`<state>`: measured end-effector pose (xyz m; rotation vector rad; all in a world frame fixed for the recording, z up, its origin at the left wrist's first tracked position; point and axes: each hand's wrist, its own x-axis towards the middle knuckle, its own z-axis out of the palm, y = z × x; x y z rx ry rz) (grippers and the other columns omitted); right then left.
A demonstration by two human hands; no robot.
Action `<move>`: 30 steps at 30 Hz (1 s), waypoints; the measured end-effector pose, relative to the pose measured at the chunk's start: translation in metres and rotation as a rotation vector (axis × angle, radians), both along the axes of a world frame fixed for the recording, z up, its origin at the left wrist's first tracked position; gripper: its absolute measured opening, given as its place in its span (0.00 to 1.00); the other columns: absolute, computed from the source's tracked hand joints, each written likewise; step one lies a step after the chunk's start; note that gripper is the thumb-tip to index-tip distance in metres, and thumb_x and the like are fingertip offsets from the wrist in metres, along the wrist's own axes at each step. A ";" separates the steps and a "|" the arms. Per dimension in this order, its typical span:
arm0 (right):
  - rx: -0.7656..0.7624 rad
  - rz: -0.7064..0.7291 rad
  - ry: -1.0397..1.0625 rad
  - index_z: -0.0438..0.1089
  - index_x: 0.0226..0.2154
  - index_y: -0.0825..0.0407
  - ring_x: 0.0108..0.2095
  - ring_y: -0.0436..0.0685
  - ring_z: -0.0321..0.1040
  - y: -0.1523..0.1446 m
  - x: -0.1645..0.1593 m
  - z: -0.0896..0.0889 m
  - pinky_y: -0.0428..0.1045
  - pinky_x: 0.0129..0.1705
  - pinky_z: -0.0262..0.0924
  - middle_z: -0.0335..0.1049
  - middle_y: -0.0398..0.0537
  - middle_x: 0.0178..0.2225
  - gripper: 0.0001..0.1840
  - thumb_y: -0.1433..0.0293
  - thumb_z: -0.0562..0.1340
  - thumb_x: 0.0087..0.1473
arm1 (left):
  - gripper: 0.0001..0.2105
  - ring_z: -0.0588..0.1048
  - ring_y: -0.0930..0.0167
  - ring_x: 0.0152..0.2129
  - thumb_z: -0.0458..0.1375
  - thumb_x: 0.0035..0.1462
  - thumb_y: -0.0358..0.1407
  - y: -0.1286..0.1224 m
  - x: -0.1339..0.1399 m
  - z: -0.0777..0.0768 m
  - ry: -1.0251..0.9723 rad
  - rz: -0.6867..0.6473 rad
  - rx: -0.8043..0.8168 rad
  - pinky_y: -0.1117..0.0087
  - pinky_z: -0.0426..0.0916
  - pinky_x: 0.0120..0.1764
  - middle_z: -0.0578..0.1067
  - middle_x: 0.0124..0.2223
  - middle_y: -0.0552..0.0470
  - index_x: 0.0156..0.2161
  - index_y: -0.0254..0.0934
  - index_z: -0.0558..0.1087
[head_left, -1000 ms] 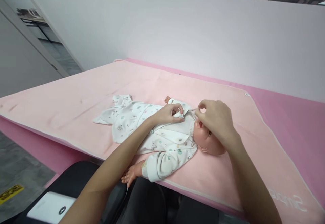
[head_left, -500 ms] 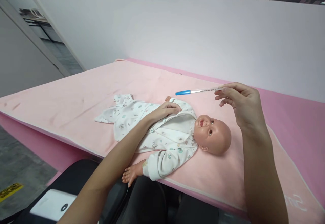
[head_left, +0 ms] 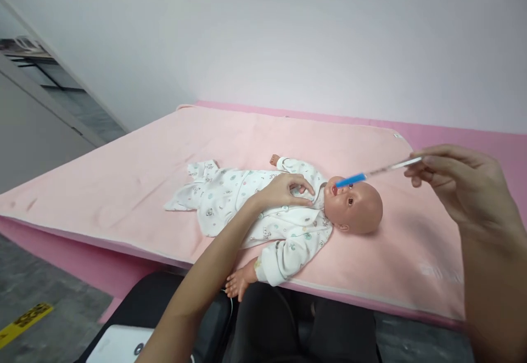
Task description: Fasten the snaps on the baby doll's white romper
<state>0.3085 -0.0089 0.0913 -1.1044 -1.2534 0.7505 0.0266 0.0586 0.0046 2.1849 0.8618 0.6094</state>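
Observation:
A bald baby doll [head_left: 362, 209] lies on its back in a white printed suit [head_left: 222, 193], its head to the right. My left hand [head_left: 288, 190] rests on the suit's chest near the collar, thumb and fingers apart in a curve. Up at the right, my right hand [head_left: 457, 176] pinches the clear end of a slim glass thermometer [head_left: 387, 169] with a blue end. That blue end points left and overlaps the doll's face in view, close to the mouth. Whether it touches the face I cannot tell.
A light pink mat [head_left: 135, 160] covers the darker pink table under the doll. A white wall [head_left: 288, 44] rises behind it. Below the front edge are my dark-clad legs [head_left: 267, 324] and a white device [head_left: 119, 344] on a black seat.
My right hand has moved right with the thermometer, whose blue end swung down over the doll's face. My left hand has shifted toward the collar and spread its fingers; the view has turned slightly.

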 end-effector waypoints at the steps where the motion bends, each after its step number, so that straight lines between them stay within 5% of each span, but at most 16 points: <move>1: -0.071 -0.045 0.002 0.74 0.23 0.51 0.20 0.49 0.65 -0.011 0.009 -0.011 0.45 0.21 0.59 0.71 0.46 0.22 0.03 0.70 0.66 0.38 | 0.16 0.61 0.77 0.24 0.63 0.44 0.45 -0.001 0.000 0.000 0.015 -0.009 0.011 0.74 0.54 0.28 0.67 0.29 0.54 0.37 0.38 0.76; 7: -0.408 -0.291 0.119 0.75 0.23 0.53 0.20 0.50 0.64 -0.088 0.036 -0.110 0.45 0.20 0.61 0.72 0.49 0.22 0.13 0.62 0.69 0.32 | 0.12 0.62 0.77 0.24 0.57 0.51 0.42 -0.003 0.002 0.001 0.042 -0.048 0.006 0.74 0.54 0.27 0.69 0.29 0.53 0.38 0.40 0.77; 11: -0.576 -0.386 0.009 0.74 0.26 0.54 0.24 0.54 0.68 -0.111 0.037 -0.145 0.47 0.23 0.64 0.74 0.51 0.25 0.18 0.59 0.67 0.32 | 0.09 0.62 0.77 0.24 0.59 0.49 0.40 -0.001 0.002 -0.002 -0.010 -0.056 0.003 0.74 0.54 0.27 0.70 0.30 0.53 0.34 0.38 0.78; 15: -0.624 -0.499 -0.465 0.74 0.29 0.54 0.20 0.55 0.67 -0.107 0.030 -0.137 0.49 0.21 0.61 0.72 0.49 0.21 0.16 0.60 0.61 0.39 | 0.08 0.61 0.78 0.22 0.58 0.50 0.38 -0.001 0.000 -0.001 -0.086 -0.049 -0.059 0.74 0.53 0.26 0.70 0.29 0.53 0.32 0.35 0.75; 18: -0.419 -0.625 -0.738 0.72 0.37 0.53 0.20 0.54 0.66 -0.098 -0.004 -0.123 0.47 0.23 0.59 0.71 0.46 0.20 0.18 0.63 0.58 0.43 | 0.09 0.56 0.79 0.18 0.57 0.51 0.39 -0.001 -0.002 0.002 -0.117 -0.044 -0.149 0.74 0.50 0.24 0.64 0.21 0.57 0.33 0.34 0.73; 23: -0.109 -0.182 -0.855 0.66 0.48 0.51 0.22 0.51 0.67 -0.073 -0.101 -0.116 0.44 0.25 0.59 0.72 0.44 0.25 0.20 0.68 0.54 0.52 | 0.09 0.60 0.79 0.20 0.57 0.51 0.38 0.001 -0.004 0.004 -0.214 -0.090 -0.250 0.76 0.53 0.24 0.66 0.25 0.56 0.32 0.33 0.70; 26: 0.018 -0.143 -0.906 0.69 0.43 0.51 0.26 0.52 0.68 -0.050 -0.137 -0.119 0.44 0.28 0.57 0.72 0.46 0.27 0.17 0.74 0.52 0.51 | 0.10 0.60 0.79 0.20 0.58 0.50 0.39 0.002 -0.004 0.002 -0.235 -0.085 -0.242 0.76 0.53 0.24 0.67 0.27 0.55 0.33 0.33 0.71; 30: 0.036 -0.217 -0.634 0.70 0.32 0.53 0.18 0.48 0.61 -0.025 -0.152 -0.124 0.42 0.23 0.53 0.63 0.39 0.17 0.10 0.71 0.52 0.52 | 0.12 0.59 0.79 0.18 0.58 0.50 0.41 0.004 -0.006 -0.001 -0.205 -0.102 -0.231 0.76 0.52 0.22 0.66 0.22 0.56 0.33 0.32 0.74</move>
